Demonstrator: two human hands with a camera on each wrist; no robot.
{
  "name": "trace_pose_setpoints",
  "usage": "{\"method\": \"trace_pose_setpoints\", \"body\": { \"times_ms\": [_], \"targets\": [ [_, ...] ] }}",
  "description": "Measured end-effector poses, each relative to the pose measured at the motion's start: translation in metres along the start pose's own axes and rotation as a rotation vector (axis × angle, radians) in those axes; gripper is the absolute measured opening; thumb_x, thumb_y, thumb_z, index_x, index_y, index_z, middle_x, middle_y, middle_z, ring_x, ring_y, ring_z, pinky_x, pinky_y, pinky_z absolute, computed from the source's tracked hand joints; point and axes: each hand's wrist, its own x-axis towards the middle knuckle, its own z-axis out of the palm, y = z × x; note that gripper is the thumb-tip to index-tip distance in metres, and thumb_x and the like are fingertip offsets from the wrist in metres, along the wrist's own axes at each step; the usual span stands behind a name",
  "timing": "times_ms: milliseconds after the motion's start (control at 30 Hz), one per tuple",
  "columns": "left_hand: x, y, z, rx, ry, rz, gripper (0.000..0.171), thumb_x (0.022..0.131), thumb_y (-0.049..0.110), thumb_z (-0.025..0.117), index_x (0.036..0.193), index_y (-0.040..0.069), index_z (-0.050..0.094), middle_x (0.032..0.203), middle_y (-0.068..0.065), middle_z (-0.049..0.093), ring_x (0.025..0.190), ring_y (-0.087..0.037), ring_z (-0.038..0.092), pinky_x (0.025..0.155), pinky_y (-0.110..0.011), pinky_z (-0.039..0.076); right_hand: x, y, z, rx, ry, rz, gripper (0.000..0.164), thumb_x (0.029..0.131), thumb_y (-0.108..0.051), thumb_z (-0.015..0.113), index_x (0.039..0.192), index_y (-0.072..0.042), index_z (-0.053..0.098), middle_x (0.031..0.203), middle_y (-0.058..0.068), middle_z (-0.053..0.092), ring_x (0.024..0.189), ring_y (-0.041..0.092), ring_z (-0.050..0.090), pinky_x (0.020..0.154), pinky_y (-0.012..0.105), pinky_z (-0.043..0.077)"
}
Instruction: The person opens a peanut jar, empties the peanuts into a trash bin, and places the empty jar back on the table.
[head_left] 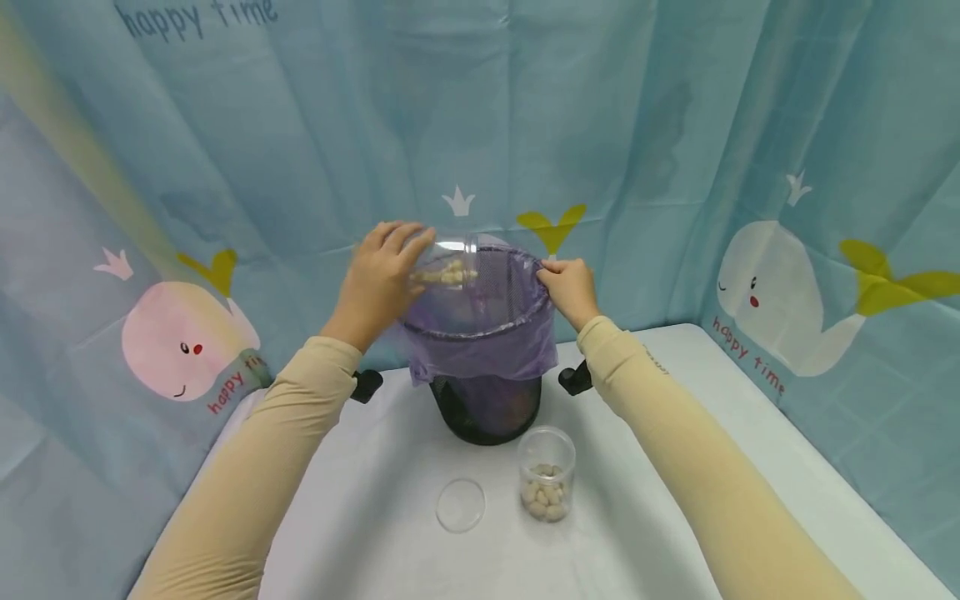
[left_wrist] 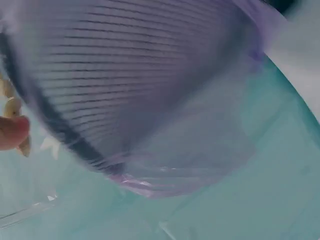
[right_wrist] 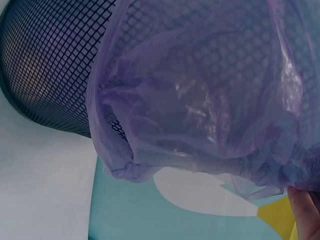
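Note:
My left hand (head_left: pixel 381 279) grips a clear plastic jar (head_left: pixel 453 245), tipped on its side with its mouth over the bin opening. Pale nut-like pieces (head_left: pixel 452 273) lie in that jar. A black mesh waste bin (head_left: pixel 491 408) stands on the table, lined with a purple plastic bag (head_left: pixel 480 358) folded over its rim. At the rim's right side, my right hand (head_left: pixel 572 292) pinches the bag's edge. The right wrist view shows a finger (right_wrist: pixel 303 212) against the crumpled purple film. In the left wrist view, only a fingertip (left_wrist: pixel 12 132) beside the pieces shows.
A second clear jar (head_left: pixel 547 454), partly filled with similar pale pieces, stands in front of the bin. To its left, a round clear lid (head_left: pixel 461 505) lies flat on the white table (head_left: pixel 390 533). Blue printed curtains (head_left: pixel 337 125) hang behind and at both sides.

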Motion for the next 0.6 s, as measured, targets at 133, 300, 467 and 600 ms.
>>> {"method": "trace_pose_setpoints", "body": {
  "times_ms": [133,300,467,600],
  "targets": [
    [-0.0002,0.001,0.0023,0.005,-0.043,0.075,0.068,0.07,0.001,0.085,0.133,0.004,0.058,0.132,-0.021,0.061,0.125,-0.041,0.053,0.116,-0.05,0.04,-0.0005,0.002,0.0005,0.014,-0.008,0.012,0.034,0.1,-0.021,0.058,0.131,-0.007,0.064,0.132,0.017,0.065,0.047,0.01,0.032,0.049,0.021,0.032],
    [0.0022,0.0013,0.0047,-0.026,0.034,0.012,0.071,0.07,0.0,0.085,0.135,0.003,0.057,0.134,-0.02,0.06,0.126,-0.041,0.051,0.117,-0.049,0.038,0.0001,0.0029,0.0012,0.019,-0.008,0.009,0.035,0.1,-0.021,0.058,0.131,-0.007,0.064,0.132,0.017,0.064,0.048,0.01,0.032,0.049,0.021,0.032],
    [0.001,0.0019,0.0065,-0.015,-0.039,0.034,0.068,0.071,0.002,0.085,0.134,0.005,0.057,0.132,-0.019,0.061,0.125,-0.041,0.053,0.116,-0.05,0.039,0.0,0.0028,0.0028,0.008,-0.001,-0.003,0.034,0.1,-0.021,0.058,0.13,-0.007,0.065,0.13,0.017,0.066,0.049,0.011,0.033,0.049,0.021,0.032],
    [0.0,0.0011,0.001,-0.023,0.001,-0.024,0.072,0.07,0.002,0.086,0.135,0.004,0.057,0.135,-0.02,0.059,0.127,-0.041,0.051,0.117,-0.05,0.038,-0.0009,0.001,0.0035,0.015,-0.007,0.001,0.034,0.099,-0.02,0.058,0.13,-0.008,0.065,0.13,0.016,0.066,0.048,0.01,0.032,0.049,0.021,0.032]
  ]
}}
